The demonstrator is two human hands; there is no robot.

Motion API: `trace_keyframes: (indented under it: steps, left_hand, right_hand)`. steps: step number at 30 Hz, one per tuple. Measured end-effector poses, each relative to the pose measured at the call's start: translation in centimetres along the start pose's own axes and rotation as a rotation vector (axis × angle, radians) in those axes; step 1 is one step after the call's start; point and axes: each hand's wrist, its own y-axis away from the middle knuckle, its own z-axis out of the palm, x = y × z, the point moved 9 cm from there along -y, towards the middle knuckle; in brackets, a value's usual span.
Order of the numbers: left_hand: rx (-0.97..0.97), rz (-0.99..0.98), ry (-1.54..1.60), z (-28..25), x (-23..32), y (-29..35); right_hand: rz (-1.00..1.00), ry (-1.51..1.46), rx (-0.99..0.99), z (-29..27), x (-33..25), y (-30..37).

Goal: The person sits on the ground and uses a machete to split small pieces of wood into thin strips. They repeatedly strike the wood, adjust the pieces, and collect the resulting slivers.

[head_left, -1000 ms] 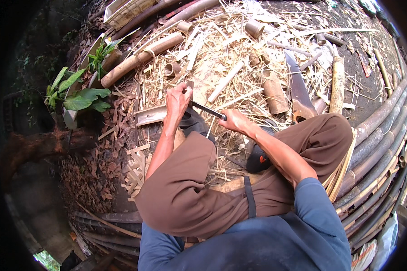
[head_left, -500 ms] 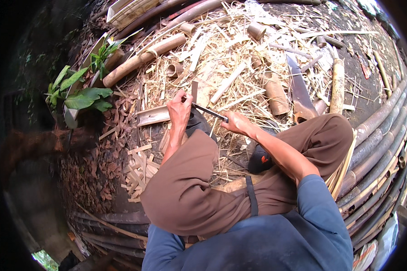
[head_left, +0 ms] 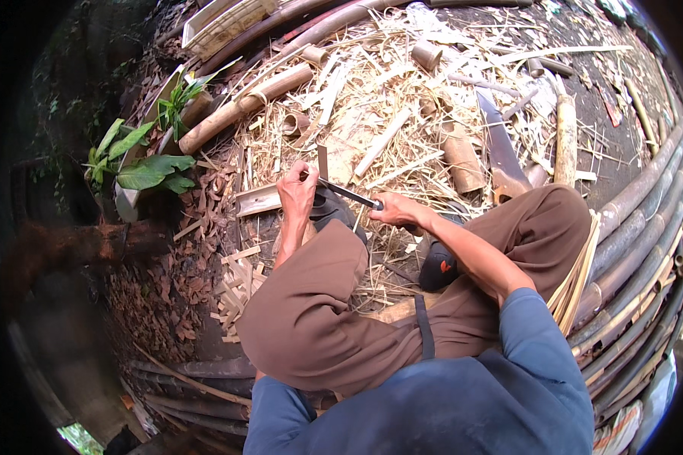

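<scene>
My right hand (head_left: 398, 210) is closed around the handle of a knife, and the narrow dark blade (head_left: 347, 192) points left toward my other hand. My left hand (head_left: 297, 189) has its fingers bent in a pinch on a flat bamboo strip (head_left: 322, 161), which stands up beyond the knuckles. The blade's tip end lies against or just beside the strip, close to my left fingers; exact contact is hard to make out. Below my left hand are a dark shoe (head_left: 328, 206) and a split bamboo trough (head_left: 259, 200).
Pale shavings (head_left: 364, 83) cover the ground ahead. A handsaw (head_left: 501, 148) lies beside a bamboo tube (head_left: 461, 158) on the right. Cut slats (head_left: 239, 287) are heaped by my left knee. Long bamboo poles (head_left: 634, 246) line the right, and a leafy plant (head_left: 146, 173) stands at the left.
The whole view has shifted slightly. Both hands keep nearly the same pose, with the knife and the strip still held close together.
</scene>
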Motion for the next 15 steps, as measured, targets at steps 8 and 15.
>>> trace_keyframes:
  steps: [8, 15]
  left_hand:
    - [-0.002, 0.01, 0.039, 0.3, -0.2, 0.8]
    - [-0.026, 0.011, 0.0, 0.4, -0.8, 0.9]
  right_hand:
    - [0.009, 0.417, 0.266, -0.3, 2.1, 1.4]
    - [0.183, 0.184, -0.072, 0.8, 1.8, 0.7]
